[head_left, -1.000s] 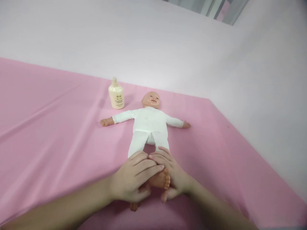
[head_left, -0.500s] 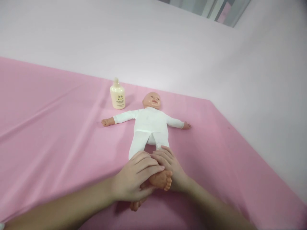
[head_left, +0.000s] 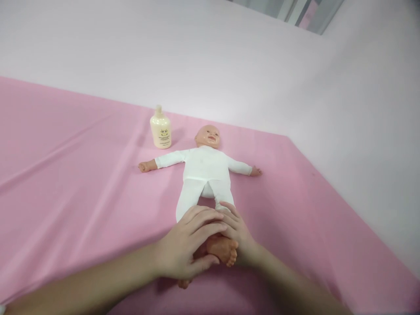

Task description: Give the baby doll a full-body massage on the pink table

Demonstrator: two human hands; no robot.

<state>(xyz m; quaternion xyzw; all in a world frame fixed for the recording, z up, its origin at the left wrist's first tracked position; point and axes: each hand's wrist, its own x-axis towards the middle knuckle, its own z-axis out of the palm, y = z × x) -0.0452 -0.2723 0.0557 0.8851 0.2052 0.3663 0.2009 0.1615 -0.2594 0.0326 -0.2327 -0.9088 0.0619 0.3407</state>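
Baby doll (head_left: 206, 164), covered in white fabric, is laid face up on a pink sheet (head_left: 288, 201), its head (head_left: 207, 136) far. Near, one bare foot (head_left: 223, 249) is clasped between the left grip (head_left: 187, 243) and right grip (head_left: 241, 238). Far left, a cream-coloured bottle (head_left: 161, 130) is stood upright.

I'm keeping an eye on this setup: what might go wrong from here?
The bare foot might slip from between the left grip and right grip. A hard tug on the doll could swing its outstretched arm into the nearby bottle. That bottle stands upright on creased pink cloth, so pulling the cloth may tip it.
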